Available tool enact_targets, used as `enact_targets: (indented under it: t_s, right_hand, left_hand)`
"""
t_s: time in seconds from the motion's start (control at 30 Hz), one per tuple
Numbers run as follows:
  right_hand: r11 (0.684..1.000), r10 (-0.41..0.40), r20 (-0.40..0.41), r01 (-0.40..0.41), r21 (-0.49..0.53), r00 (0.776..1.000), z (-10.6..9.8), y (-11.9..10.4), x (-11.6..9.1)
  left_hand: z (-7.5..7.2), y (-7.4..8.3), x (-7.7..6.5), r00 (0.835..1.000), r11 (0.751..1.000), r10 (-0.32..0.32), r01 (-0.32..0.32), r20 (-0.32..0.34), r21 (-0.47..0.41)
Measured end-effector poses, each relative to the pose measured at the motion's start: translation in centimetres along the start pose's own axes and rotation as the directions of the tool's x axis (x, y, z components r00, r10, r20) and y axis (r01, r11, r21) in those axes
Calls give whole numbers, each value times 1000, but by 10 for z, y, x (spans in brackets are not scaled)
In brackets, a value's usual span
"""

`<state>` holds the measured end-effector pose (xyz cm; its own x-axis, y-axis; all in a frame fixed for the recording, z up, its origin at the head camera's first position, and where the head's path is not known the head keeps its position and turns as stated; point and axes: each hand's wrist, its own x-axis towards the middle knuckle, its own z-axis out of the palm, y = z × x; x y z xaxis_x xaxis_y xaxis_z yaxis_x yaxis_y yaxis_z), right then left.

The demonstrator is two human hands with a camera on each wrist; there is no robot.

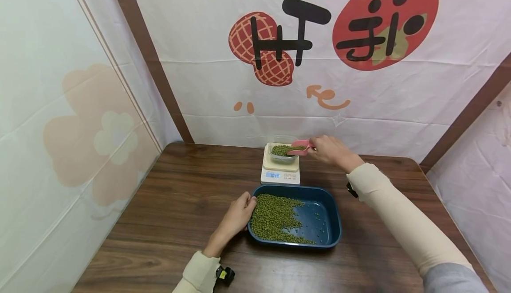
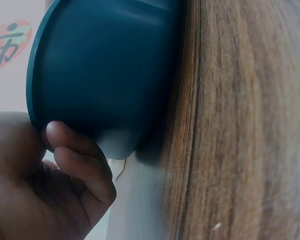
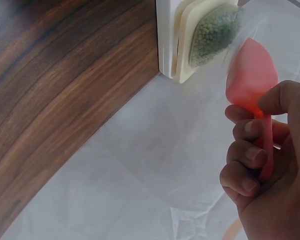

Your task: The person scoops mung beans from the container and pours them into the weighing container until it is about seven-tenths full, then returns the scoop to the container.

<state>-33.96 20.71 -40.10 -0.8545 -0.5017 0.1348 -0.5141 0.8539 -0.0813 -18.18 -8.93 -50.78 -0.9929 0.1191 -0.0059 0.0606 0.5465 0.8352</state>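
Observation:
My right hand (image 1: pixel 330 150) grips the handle of a pink scoop (image 3: pixel 252 75), its fingers wrapped round it. Some green beans lie in the scoop, which is held at the rim of a clear plastic container (image 1: pixel 284 158) with more green beans inside. Under the container is a white kitchen scale (image 1: pixel 268 169) with a lit blue display. In front of the scale stands a dark blue tray (image 1: pixel 319 213), its green beans (image 1: pixel 275 217) heaped toward the left. Thumb and curled fingers of my left hand (image 1: pixel 238 213) hold the tray's left rim; the left wrist view shows the fingers against its outer wall (image 2: pixel 100 65).
The wooden table (image 1: pixel 191 209) ends at the back against a white printed cloth (image 1: pixel 199 62). The scale stands near that back edge. Another pale cloth (image 1: pixel 80 107) hangs along the left side.

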Motion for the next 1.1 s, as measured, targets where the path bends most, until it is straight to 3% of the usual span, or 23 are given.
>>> enact_targets:
  t_s: [0.83, 1.1]
  right_hand:
    - [996, -39, 54, 44, -82, 998, -20, -8, 8]
    - [993, -63, 36, 67, -102, 997, -21, -10, 8]
  left_hand:
    - [-1, 1, 1, 1000, 1000, 2, -2, 10, -9]
    - [0, 0, 2, 1000, 1000, -6, 6, 7, -9]
